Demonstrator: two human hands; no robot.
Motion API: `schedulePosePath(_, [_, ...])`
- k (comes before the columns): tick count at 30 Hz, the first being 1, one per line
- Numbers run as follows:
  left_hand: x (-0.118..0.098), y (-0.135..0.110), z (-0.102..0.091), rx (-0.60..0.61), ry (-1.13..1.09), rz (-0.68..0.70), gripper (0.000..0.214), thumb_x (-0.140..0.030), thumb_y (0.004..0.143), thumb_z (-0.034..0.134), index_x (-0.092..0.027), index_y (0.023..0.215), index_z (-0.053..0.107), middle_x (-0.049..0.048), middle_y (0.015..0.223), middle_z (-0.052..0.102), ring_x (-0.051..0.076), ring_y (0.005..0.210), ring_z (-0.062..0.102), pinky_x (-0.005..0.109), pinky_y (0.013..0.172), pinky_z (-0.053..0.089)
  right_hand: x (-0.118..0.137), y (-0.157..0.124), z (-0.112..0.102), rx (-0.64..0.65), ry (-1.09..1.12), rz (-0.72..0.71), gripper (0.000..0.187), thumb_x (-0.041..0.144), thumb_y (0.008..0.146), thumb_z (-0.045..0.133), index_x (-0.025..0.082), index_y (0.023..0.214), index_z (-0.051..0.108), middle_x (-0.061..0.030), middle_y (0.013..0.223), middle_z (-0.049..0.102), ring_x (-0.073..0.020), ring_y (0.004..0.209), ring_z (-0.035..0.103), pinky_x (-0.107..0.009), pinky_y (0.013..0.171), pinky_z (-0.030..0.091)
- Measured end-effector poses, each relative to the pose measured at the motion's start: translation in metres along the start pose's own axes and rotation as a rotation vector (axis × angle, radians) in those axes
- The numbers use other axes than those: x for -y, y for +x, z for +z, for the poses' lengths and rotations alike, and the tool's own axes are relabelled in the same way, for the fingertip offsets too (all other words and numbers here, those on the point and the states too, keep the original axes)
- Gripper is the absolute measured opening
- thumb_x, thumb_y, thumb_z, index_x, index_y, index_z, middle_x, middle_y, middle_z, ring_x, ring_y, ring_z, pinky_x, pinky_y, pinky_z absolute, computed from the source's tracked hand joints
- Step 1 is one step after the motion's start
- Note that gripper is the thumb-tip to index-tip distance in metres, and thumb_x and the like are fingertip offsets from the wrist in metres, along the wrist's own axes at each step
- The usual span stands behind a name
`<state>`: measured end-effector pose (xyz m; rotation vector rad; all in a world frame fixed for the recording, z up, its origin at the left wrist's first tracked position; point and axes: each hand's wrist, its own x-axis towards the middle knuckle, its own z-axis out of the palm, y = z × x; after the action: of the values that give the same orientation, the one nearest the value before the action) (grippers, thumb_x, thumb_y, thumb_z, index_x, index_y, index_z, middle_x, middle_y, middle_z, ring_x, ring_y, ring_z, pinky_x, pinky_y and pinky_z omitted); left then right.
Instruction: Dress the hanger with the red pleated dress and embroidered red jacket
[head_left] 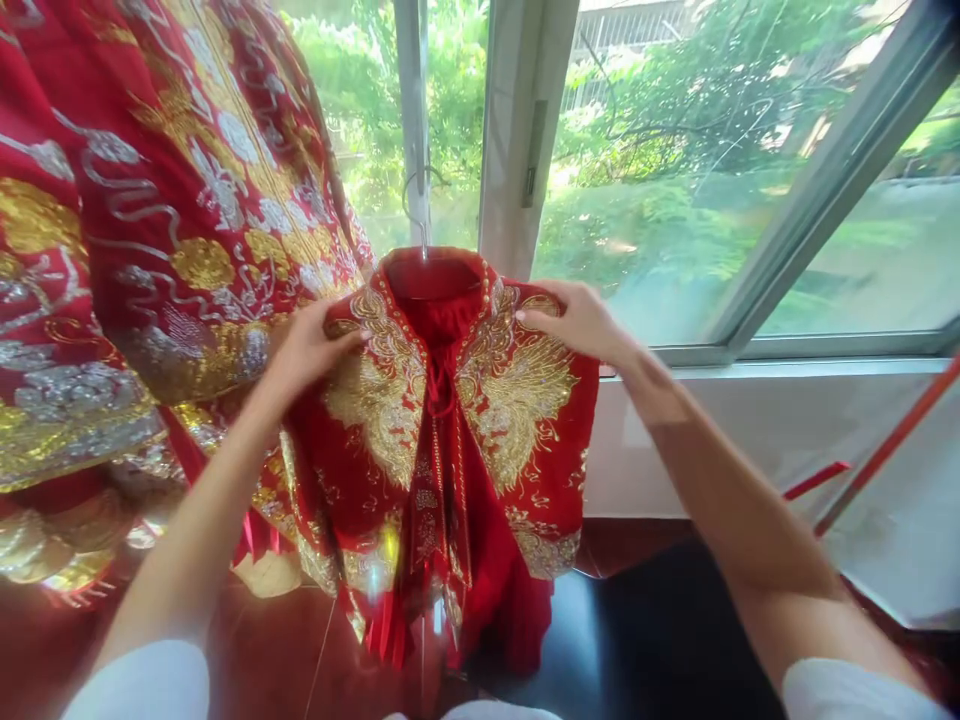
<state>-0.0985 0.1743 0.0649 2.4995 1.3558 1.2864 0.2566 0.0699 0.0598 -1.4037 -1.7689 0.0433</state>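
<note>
A red jacket (450, 440) with gold and silver embroidery hangs on a hanger whose metal hook (421, 205) rises in front of the window frame. My left hand (307, 345) grips the jacket's left shoulder, fingers curled over the embroidered edge. My right hand (577, 320) holds the right shoulder, fingers pressed onto the fabric near the collar. Both sleeves of mine are white.
A larger red embroidered garment (150, 250) hangs at the left, touching the jacket. A window (675, 170) with grey frames and a white sill (787, 370) lies behind. Red rods (885, 440) lean at the right. A dark floor or surface (660, 640) is below.
</note>
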Motion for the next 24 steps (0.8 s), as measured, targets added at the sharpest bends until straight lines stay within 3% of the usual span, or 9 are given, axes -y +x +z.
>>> schedulePosePath(3, [-0.019, -0.031, 0.037, -0.381, 0.075, 0.039, 0.06, -0.049, 0.077, 0.066, -0.017, 0.126, 0.057, 0.0175, 0.128, 0.061, 0.035, 0.125, 0.051, 0.051, 0.111, 0.032, 0.021, -0.026, 0.051, -0.459, -0.172, 0.028, 0.042, 0.033, 0.085, 0.057, 0.02, 0.125, 0.06, -0.0135, 0.119, 0.065, -0.0321, 0.113, 0.058, -0.059, 0.098, 0.042])
schedulePosePath(5, [-0.032, -0.065, 0.067, -0.495, 0.112, 0.058, 0.071, -0.052, 0.081, 0.06, -0.017, 0.14, 0.043, 0.0195, 0.148, 0.043, 0.035, 0.141, 0.034, 0.054, 0.118, 0.018, 0.034, -0.055, 0.097, -0.675, -0.213, 0.032, 0.051, 0.032, 0.089, 0.051, 0.021, 0.138, 0.045, -0.0175, 0.139, 0.05, -0.0342, 0.132, 0.043, -0.064, 0.106, 0.032])
schedulePosePath(8, [-0.038, -0.125, 0.112, -0.468, 0.203, 0.008, 0.09, -0.061, 0.073, 0.066, -0.016, 0.144, 0.035, 0.0237, 0.154, 0.031, 0.04, 0.145, 0.022, 0.061, 0.117, 0.011, 0.035, -0.105, 0.168, -0.679, -0.32, 0.029, 0.081, 0.047, 0.081, 0.063, 0.015, 0.146, 0.027, -0.0278, 0.151, 0.03, -0.0433, 0.142, 0.024, -0.072, 0.106, 0.023])
schedulePosePath(11, [-0.017, -0.169, 0.141, -0.355, 0.298, -0.046, 0.07, -0.048, 0.078, 0.066, -0.012, 0.134, 0.045, 0.0292, 0.145, 0.037, 0.044, 0.139, 0.029, 0.067, 0.111, 0.019, 0.008, -0.139, 0.211, -0.604, -0.384, 0.135, 0.08, 0.044, 0.081, 0.062, 0.009, 0.143, 0.028, -0.0341, 0.139, 0.042, -0.0478, 0.131, 0.04, -0.075, 0.099, 0.026])
schedulePosePath(14, [0.015, -0.184, 0.14, -0.317, 0.282, -0.022, 0.033, -0.03, 0.086, 0.055, -0.01, 0.113, 0.056, 0.0264, 0.129, 0.051, 0.036, 0.127, 0.044, 0.056, 0.108, 0.034, -0.021, -0.152, 0.209, -0.465, -0.254, 0.179, 0.074, 0.04, 0.086, 0.055, 0.005, 0.145, 0.025, -0.027, 0.113, 0.064, -0.0389, 0.106, 0.061, -0.066, 0.094, 0.039])
schedulePosePath(17, [0.019, -0.189, 0.118, -0.182, 0.252, 0.09, 0.013, -0.019, 0.088, 0.045, -0.019, 0.08, 0.054, 0.0085, 0.086, 0.063, 0.023, 0.088, 0.059, 0.049, 0.105, 0.038, -0.018, -0.162, 0.184, -0.292, -0.058, 0.034, 0.068, 0.034, 0.091, 0.047, 0.011, 0.15, 0.02, -0.0123, 0.089, 0.071, -0.0286, 0.084, 0.067, -0.053, 0.086, 0.05])
schedulePosePath(20, [-0.021, -0.199, 0.09, -0.104, 0.138, 0.292, 0.026, -0.016, 0.087, 0.043, -0.023, 0.063, 0.038, -0.0031, 0.054, 0.046, 0.015, 0.053, 0.045, 0.036, 0.078, 0.048, 0.02, -0.181, 0.158, -0.298, 0.143, -0.083, 0.069, 0.026, 0.094, 0.044, 0.024, 0.154, 0.01, -0.0034, 0.08, 0.07, -0.0229, 0.072, 0.067, -0.044, 0.074, 0.056])
schedulePosePath(22, [-0.058, -0.206, 0.073, -0.155, -0.016, 0.406, 0.03, -0.016, 0.087, 0.043, -0.023, 0.061, 0.032, -0.0045, 0.048, 0.039, 0.014, 0.046, 0.038, 0.03, 0.059, 0.042, 0.05, -0.193, 0.146, -0.308, 0.291, -0.126, 0.071, 0.025, 0.095, 0.043, 0.031, 0.154, 0.004, -0.0032, 0.088, 0.071, -0.0227, 0.078, 0.069, -0.045, 0.075, 0.058])
schedulePosePath(24, [-0.088, -0.208, 0.065, -0.223, -0.106, 0.406, 0.03, -0.016, 0.087, 0.043, -0.023, 0.061, 0.03, -0.0045, 0.047, 0.038, 0.014, 0.044, 0.035, 0.03, 0.054, 0.037, 0.07, -0.198, 0.14, -0.302, 0.448, -0.123, 0.07, 0.026, 0.097, 0.04, 0.034, 0.154, 0.001, -0.0052, 0.101, 0.071, -0.0232, 0.09, 0.07, -0.048, 0.082, 0.058])
